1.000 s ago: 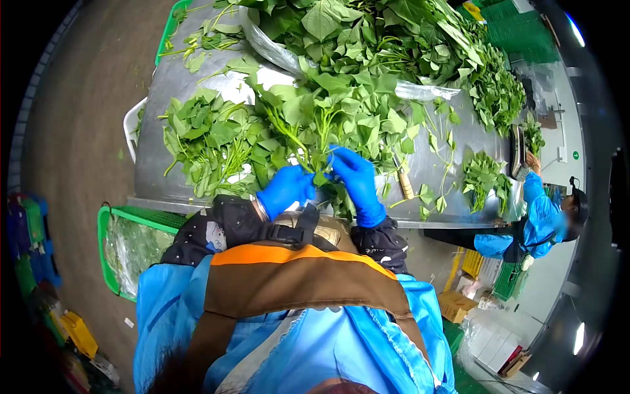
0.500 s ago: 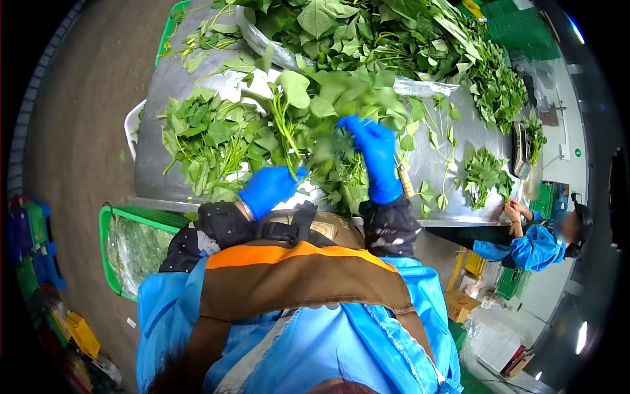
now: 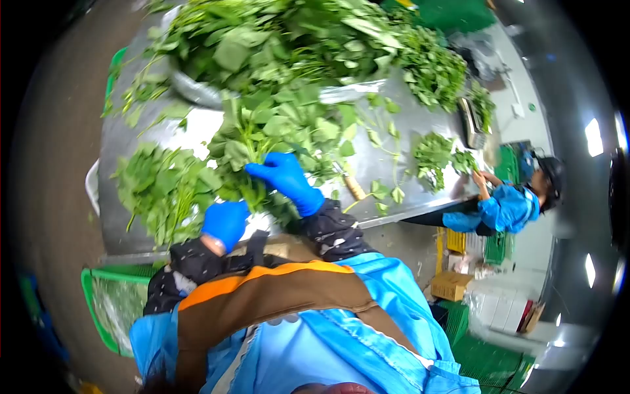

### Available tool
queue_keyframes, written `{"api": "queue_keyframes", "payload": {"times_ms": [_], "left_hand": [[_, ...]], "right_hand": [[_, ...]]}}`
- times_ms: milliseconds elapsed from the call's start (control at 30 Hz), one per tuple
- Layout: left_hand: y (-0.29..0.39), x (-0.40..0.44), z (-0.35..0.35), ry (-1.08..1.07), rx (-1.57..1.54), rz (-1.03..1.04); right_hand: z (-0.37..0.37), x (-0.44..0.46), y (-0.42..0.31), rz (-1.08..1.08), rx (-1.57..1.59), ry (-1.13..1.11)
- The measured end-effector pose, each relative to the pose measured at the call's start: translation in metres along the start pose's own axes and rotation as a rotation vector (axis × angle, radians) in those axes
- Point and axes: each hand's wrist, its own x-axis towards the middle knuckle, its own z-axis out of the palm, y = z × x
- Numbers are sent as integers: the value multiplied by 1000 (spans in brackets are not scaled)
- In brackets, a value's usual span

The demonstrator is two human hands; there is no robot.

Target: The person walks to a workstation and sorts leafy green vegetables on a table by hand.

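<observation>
My left hand (image 3: 225, 223), in a blue glove, is closed at the table's near edge, against the lower end of a bunch of leafy green stems (image 3: 239, 154). Its fingertips are partly hidden. To its right, my blue-gloved right hand (image 3: 289, 180) reaches leftward across the same bunch, fingers closed at the stems. A pile of leafy greens (image 3: 167, 190) lies left of my hands. Beyond them, a large heap of leafy greens (image 3: 282, 46) rests on clear plastic. A wooden handle (image 3: 354, 187) lies right of my right hand.
The metal table (image 3: 400, 203) carries loose sprigs and a smaller bunch (image 3: 433, 157). A scale (image 3: 471, 123) stands at its far right. Another person (image 3: 505, 203) in blue holds greens at the right end. A green basket (image 3: 88, 302) with plastic inside sits below left.
The view has swung, shifting the table left and tilting it. My right hand has come down and left, closer to my left hand and the bunch. The other person now holds greens.
</observation>
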Motion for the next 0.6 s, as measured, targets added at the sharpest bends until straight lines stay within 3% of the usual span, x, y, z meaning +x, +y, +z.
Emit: {"api": "queue_keyframes", "payload": {"times_ms": [33, 100, 167, 233, 300, 400, 433, 467, 600], "left_hand": [[-3, 3, -12, -113, 17, 11], [-17, 5, -28, -108, -603, -276], [-25, 6, -65, -98, -817, -462], [-29, 11, -82, 200, -698, -427], [-17, 24, -99, 343, -691, -423], [12, 47, -85, 184, -868, -276], [16, 55, -76, -8, -1028, -274], [13, 67, -59, -189, -983, -337], [34, 68, -42, -206, -1439, -450]], "right_hand": [[-1, 0, 5, -17, 136, 14], [-14, -7, -6, 11, 271, 79], [-33, -17, -12, 41, 296, 111], [-46, -23, -2, 20, 339, 74], [-53, -23, 17, 60, 559, 29], [-50, -33, 3, 66, 802, -71], [-50, -33, 6, 62, 841, -101], [-48, -34, 7, 81, 890, -128], [-39, -38, 0, 96, 811, -39]]}}
